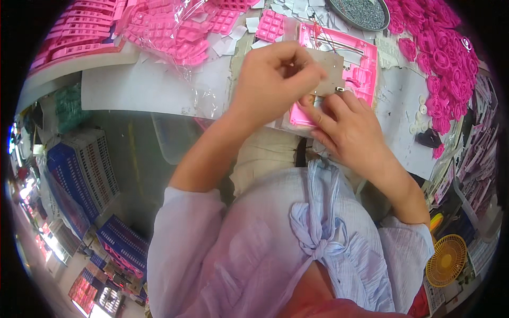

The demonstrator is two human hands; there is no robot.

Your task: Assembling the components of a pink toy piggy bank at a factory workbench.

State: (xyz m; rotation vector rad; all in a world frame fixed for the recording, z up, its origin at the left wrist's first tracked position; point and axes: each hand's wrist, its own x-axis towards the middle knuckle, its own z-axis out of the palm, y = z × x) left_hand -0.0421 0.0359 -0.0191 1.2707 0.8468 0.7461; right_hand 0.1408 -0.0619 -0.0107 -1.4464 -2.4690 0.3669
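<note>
A pink plastic casing (pixel 372 63) lies on the table in front of me, with thin wires at its far end. Over its middle sits a tan circuit board (pixel 330 66) with a small metal connector at its near right corner. My right hand (pixel 350 127) grips the casing's near edge, its fingers curled beside the board. My left hand (pixel 275 79) is raised over the casing's left side, thumb and forefinger pinched together. Whatever that pinch may hold is too small or hidden to make out.
Pink keypads (pixel 270 26) lie behind the casing, others in a clear bag (pixel 164 34) at left. A round metal dish (pixel 363 13) of small screws stands at the back. Magenta plastic parts (pixel 437 53) heap at right, near small white discs (pixel 422 108). A yellow fan (pixel 446 259) is lower right.
</note>
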